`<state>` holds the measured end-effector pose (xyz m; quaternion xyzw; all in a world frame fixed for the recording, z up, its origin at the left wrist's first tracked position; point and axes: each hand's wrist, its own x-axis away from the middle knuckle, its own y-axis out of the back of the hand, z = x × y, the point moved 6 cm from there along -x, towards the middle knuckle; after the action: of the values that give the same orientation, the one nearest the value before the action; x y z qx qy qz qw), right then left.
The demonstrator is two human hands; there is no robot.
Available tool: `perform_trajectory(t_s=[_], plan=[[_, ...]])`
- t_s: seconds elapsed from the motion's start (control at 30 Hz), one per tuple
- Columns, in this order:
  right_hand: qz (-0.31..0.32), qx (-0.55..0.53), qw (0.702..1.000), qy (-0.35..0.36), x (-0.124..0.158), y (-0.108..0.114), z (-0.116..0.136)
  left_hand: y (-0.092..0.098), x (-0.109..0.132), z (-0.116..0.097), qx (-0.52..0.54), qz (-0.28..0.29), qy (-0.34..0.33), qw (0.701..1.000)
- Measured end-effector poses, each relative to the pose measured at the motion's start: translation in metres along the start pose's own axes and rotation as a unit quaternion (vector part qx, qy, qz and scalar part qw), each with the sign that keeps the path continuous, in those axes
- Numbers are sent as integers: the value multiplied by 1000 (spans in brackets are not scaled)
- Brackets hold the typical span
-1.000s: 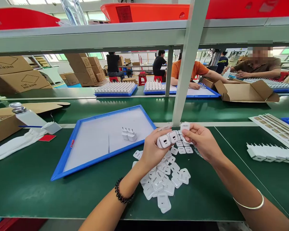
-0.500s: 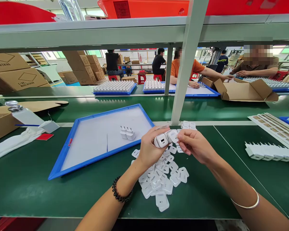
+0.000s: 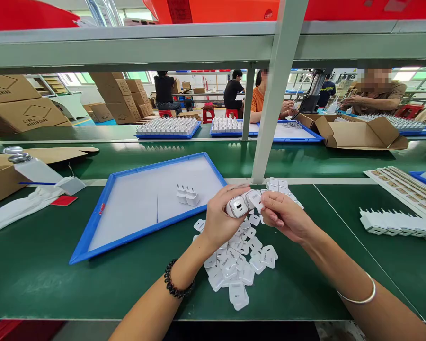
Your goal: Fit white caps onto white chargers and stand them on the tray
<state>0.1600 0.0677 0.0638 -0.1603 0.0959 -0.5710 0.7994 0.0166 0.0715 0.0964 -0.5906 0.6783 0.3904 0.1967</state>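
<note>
My left hand [image 3: 222, 213] is wrapped round white phone chargers, the nearer charger [image 3: 237, 207] turned with its port face towards me. Beside that face is a second white piece [image 3: 254, 199], its front rounded and square. Thumb and fingertips of my right hand [image 3: 286, 213] pinch at its right edge; whether it is a loose cover or a charger's end I cannot tell. Below my hands lies a loose pile of white square charger covers [image 3: 232, 265], some printed with lettering. Behind my right hand are more white pieces [image 3: 279, 184] in rows.
Left of my hands, a blue-rimmed tray [image 3: 92, 227] holds a few plug chargers [image 3: 188, 196]. A row of chargers [image 3: 397, 223] and label sheets [image 3: 404, 192] lie right. White gloves [image 3: 24, 208] and a bottle [image 3: 35, 168] are left. A post [image 3: 275, 94] rises ahead; co-workers sit beyond.
My hands stay almost in place, with the right fingertips still at the edge of the white piece. Across the bench, the co-worker in orange has drawn a stretched arm back.
</note>
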Motion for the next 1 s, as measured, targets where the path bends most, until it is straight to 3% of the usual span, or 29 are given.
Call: perform_trajectory(t_s=[1.0], plan=[[14, -14, 1000, 17, -1, 0, -2, 2, 1, -8, -35, -8, -60, 998]])
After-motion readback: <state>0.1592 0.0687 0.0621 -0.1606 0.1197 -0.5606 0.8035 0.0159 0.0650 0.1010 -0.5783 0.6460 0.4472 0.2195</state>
